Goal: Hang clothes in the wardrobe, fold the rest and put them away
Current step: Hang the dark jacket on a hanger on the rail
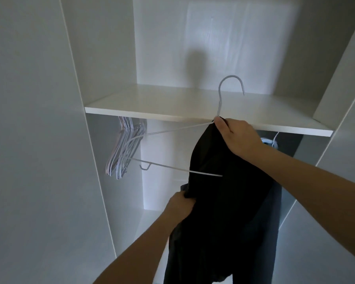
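Black garment point(223, 201) on hanger point(219, 111), wardrobe point(193, 107)

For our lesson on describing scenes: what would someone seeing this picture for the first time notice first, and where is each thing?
The eye lands on the black garment in the centre, half draped on a white wire hanger whose hook rises before the white shelf. The right hand pinches hanger and cloth together at the neck, while the left hand grips the fabric lower down. A bunch of empty hangers hangs under the shelf at left.

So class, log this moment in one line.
right hand: holds hanger, black garment | left hand: grips garment | unhung
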Demonstrator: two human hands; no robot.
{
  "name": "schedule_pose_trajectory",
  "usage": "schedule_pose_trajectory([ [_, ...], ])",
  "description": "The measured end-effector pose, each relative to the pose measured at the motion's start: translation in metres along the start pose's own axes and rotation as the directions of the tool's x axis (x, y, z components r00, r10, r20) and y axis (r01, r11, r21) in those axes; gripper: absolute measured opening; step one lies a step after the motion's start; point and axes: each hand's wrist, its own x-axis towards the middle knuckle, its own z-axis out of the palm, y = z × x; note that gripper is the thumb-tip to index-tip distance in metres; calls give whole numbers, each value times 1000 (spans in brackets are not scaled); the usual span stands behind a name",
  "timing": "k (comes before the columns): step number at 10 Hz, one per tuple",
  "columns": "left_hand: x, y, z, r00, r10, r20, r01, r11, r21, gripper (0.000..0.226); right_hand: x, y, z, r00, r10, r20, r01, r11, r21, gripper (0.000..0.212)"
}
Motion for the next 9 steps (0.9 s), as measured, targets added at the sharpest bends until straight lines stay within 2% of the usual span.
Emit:
schedule_pose_trajectory([
  [1,2,10,-34,998,-11,63,30,947,-319,24,-10,22,-15,1000,4,-28,-6,999,-49,56],
  [2,5,38,-78,999,3,54,16,937,-350,20,-24,38,-22,993,-29,-116,28,1000,-8,54],
  [3,5,73,-118,958,-125,259,187,956,-228,30,-35,46,-22,978,-93,-186,93,996,-9,63],
  [4,4,105,-146,913,-247,325,270,963,-25,30,-40,50,-22,949,-197,-247,151,970,-190,52],
  [5,-1,136,-152,932,-281,228,235,949,209,24,-36,55,-17,925,-281,-255,170,908,-382,52],
  [6,-8,151,-138,986,-161,47,139,942,306,14,-30,61,-13,911,-318,-263,166,866,-473,54],
  [7,-3,155,-123,993,-6,-114,53,910,411,12,-25,56,-13,903,-330,-275,155,848,-507,53],
  [8,2,155,-108,985,49,-166,0,959,282,12,-21,49,-7,917,-316,-244,142,831,-538,56],
  [9,1,154,-107,991,-24,-132,19,999,-38,26,-21,38,-1,956,-254,-149,134,827,-546,64],
])
